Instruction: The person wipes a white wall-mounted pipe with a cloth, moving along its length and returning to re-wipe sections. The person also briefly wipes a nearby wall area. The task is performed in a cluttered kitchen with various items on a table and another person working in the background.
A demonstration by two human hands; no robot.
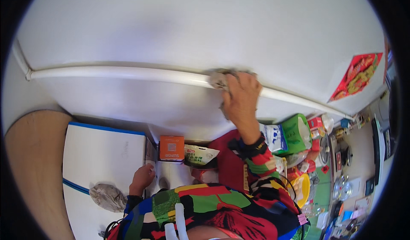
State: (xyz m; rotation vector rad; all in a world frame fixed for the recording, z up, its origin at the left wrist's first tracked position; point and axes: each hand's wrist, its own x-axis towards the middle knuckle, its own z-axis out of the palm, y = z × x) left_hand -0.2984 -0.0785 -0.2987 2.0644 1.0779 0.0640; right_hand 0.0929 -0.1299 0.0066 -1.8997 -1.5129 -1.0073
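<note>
My right hand [243, 96] presses a crumpled greyish cloth [219, 80] around a long white pipe [153, 73] that runs across a white wall [198, 25]. Cloth shows on both sides of the hand. Lower left, my left hand [143, 178] rests at the edge of a white chest-like appliance with blue trim [102, 153]; its fingers are curled, and whether anything is in them is not visible. A second bunched, dirty cloth [108, 197] lies on the appliance's top.
An orange box [172, 147] and a food bag [200, 156] stand below the pipe. Right of them are a dark red cover [229, 163], a green bag [296, 134] and a yellow basin [301, 190]. A red poster [358, 76] hangs on the wall. A curved wooden panel [35, 169] stands left.
</note>
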